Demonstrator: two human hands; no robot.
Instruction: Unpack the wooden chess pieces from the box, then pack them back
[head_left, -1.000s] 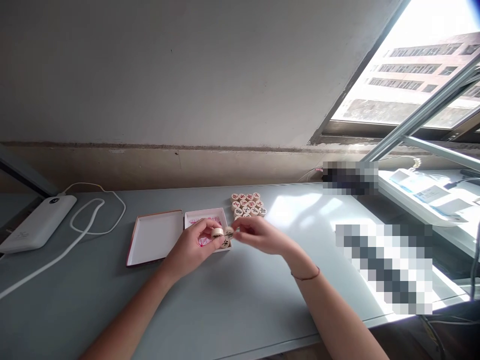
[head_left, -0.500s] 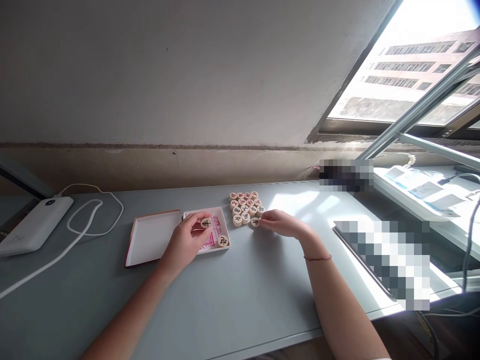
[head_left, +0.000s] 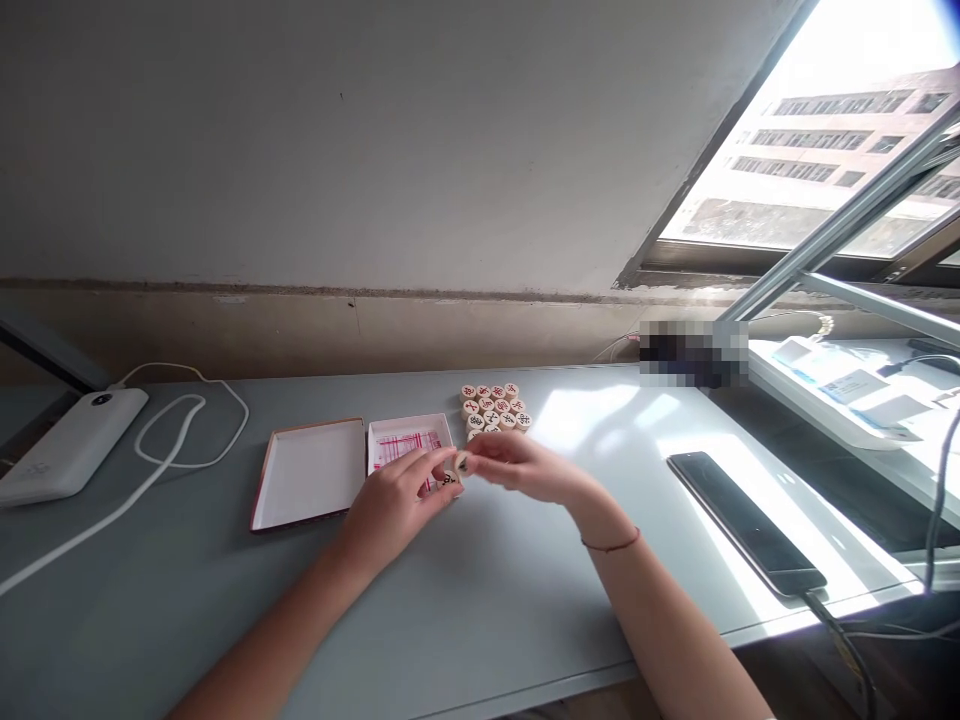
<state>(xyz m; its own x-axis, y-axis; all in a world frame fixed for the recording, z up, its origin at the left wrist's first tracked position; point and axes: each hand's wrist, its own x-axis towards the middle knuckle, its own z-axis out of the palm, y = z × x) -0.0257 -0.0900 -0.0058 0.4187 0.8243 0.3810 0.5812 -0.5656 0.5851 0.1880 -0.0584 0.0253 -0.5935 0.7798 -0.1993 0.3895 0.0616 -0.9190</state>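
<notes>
My left hand and my right hand meet over the right edge of the shallow white box. A round wooden Chinese chess piece, tilted on edge, is pinched between their fingertips. Just below it another piece shows partly in the box corner, mostly covered by my left fingers. Red and black chess pieces stand in close rows behind my right hand, which hides the nearest row. The box's open lid lies to the left, with a white inside.
A white power bank with a looping white cable lies at the far left. On the right are a black phone with a cable plugged in and a metal frame by the window. The wall rises behind the grey desk.
My right hand has left the rows and moved left. My left hand has shifted right with its chess piece, and the fingers of both hands now meet at it.
</notes>
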